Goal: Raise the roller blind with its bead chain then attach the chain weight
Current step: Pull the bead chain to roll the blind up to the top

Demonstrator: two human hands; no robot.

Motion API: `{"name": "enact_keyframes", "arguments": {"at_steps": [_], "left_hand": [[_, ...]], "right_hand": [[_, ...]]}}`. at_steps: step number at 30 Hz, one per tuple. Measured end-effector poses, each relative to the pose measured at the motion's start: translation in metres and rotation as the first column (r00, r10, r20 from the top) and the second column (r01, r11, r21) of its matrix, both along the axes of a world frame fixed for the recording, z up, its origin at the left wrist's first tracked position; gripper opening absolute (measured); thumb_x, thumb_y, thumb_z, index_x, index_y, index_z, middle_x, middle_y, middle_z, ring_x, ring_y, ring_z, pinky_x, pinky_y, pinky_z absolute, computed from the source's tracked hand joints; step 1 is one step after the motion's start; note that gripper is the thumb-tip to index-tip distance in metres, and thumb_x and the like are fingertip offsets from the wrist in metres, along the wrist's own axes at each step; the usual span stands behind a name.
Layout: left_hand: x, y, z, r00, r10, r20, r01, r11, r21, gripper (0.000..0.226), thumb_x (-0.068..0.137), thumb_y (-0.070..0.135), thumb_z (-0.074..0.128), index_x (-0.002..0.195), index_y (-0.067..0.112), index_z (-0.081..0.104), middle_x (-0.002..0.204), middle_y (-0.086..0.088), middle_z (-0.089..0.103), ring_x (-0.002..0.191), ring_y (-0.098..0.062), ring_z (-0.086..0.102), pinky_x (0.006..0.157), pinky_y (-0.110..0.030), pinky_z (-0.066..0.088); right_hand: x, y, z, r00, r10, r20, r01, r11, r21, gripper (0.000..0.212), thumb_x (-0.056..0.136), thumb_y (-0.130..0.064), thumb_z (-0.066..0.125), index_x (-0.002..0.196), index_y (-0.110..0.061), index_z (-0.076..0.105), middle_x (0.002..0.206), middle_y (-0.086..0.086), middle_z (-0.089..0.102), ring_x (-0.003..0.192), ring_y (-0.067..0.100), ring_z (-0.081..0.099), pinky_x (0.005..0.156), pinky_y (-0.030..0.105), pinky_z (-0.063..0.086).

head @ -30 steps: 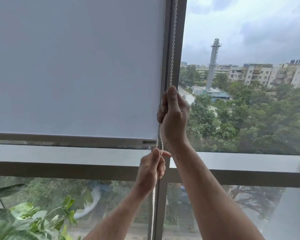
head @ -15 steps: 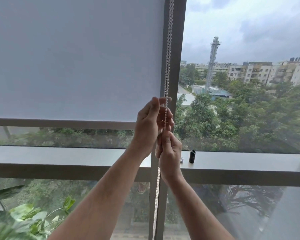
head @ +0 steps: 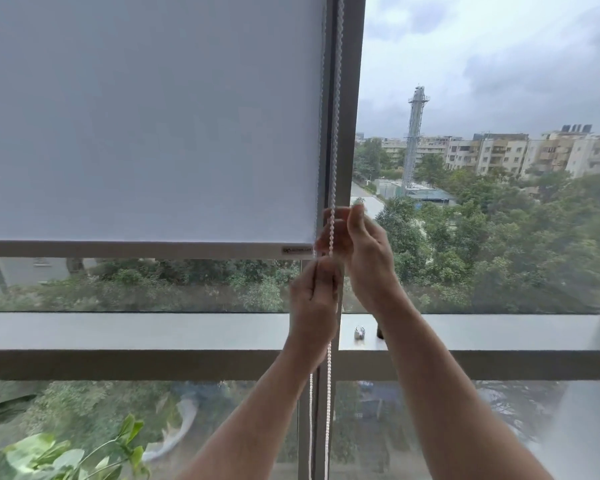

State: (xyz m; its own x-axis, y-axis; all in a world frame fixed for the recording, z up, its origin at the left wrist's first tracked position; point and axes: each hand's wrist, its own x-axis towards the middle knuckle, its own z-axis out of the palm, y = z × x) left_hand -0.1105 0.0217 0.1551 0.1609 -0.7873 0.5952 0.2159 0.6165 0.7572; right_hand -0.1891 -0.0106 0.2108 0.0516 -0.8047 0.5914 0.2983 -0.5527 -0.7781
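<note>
The white roller blind [head: 146,116] covers the left pane, and its bottom rail [head: 136,249] hangs a little above the sill. The white bead chain [head: 336,98] runs down the window's middle post. My right hand [head: 361,258] is the upper one, with thumb and fingers closing around the chain at the height of the rail. Just below it, my left hand [head: 314,303] is pinched on the chain. Two strands hang loose below my left wrist. A black chain weight [head: 380,333] stands on the sill, mostly hidden behind my right forearm, beside a small silver piece [head: 360,332].
A grey sill [head: 136,329] crosses the window at wrist height. Green plant leaves [head: 59,455] fill the lower left corner. Through the right pane I see trees, buildings and a tower.
The hands have swapped places on the chain: my right hand has gone up above my left, which has pulled down. Over the second, the blind's rail has risen clear of the sill.
</note>
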Motion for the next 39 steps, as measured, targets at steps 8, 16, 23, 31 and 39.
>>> {"name": "enact_keyframes", "arguments": {"at_steps": [8, 16, 23, 31, 39], "left_hand": [[0.010, 0.003, -0.040, 0.990, 0.081, 0.118, -0.085, 0.996, 0.028, 0.034, 0.098, 0.025, 0.040, 0.065, 0.025, 0.051, 0.051, 0.009, 0.036, 0.048, -0.009, 0.028, 0.045, -0.020, 0.025], [0.041, 0.001, -0.021, 0.966, -0.135, 0.222, 0.123, 0.990, 0.071, 0.043, 0.098, 0.029, 0.038, 0.069, 0.012, 0.065, 0.049, 0.003, 0.048, 0.044, -0.012, 0.040, 0.044, -0.020, 0.033], [0.060, -0.008, 0.030, 0.977, 0.098, 0.188, -0.107, 0.993, 0.040, 0.055, 0.101, 0.046, 0.034, 0.086, 0.010, 0.072, 0.074, -0.012, 0.075, 0.067, -0.022, 0.070, 0.059, -0.030, 0.055], [0.036, 0.012, 0.123, 0.978, -0.153, 0.142, 0.171, 0.978, -0.121, 0.041, 0.101, 0.040, 0.037, 0.101, 0.012, 0.066, 0.068, -0.001, 0.068, 0.061, -0.018, 0.063, 0.054, -0.028, 0.050], [0.007, 0.026, 0.124, 0.997, -0.066, 0.039, 0.072, 0.977, -0.198, 0.041, 0.103, 0.027, 0.039, 0.066, 0.025, 0.058, 0.044, 0.011, 0.036, 0.035, -0.004, 0.025, 0.037, -0.017, 0.021]], "right_hand": [[0.031, 0.014, 0.094, 0.998, -0.016, 0.056, 0.018, 0.999, -0.038, 0.038, 0.107, -0.026, 0.039, 0.075, -0.014, 0.056, 0.053, -0.004, 0.038, 0.040, 0.008, 0.030, 0.039, 0.022, 0.025], [0.034, 0.026, 0.081, 0.963, -0.163, 0.213, 0.207, 0.956, -0.207, 0.046, 0.104, -0.023, 0.044, 0.058, -0.023, 0.048, 0.054, 0.002, 0.035, 0.044, 0.012, 0.028, 0.044, 0.040, 0.015], [0.043, 0.029, 0.026, 0.970, -0.196, 0.141, 0.222, 0.954, -0.203, 0.046, 0.102, -0.028, 0.046, 0.057, -0.029, 0.054, 0.052, -0.011, 0.043, 0.046, 0.010, 0.035, 0.044, 0.028, 0.029], [0.049, 0.042, -0.032, 0.979, -0.185, 0.089, 0.195, 0.973, -0.123, 0.044, 0.101, -0.028, 0.043, 0.060, -0.013, 0.037, 0.055, -0.001, 0.032, 0.049, 0.012, 0.024, 0.043, 0.026, 0.021], [0.023, 0.035, -0.028, 0.996, 0.047, -0.082, -0.059, 0.988, -0.143, 0.039, 0.100, -0.039, 0.038, 0.072, -0.027, 0.063, 0.060, -0.001, 0.060, 0.054, 0.003, 0.050, 0.053, 0.020, 0.042]]}}
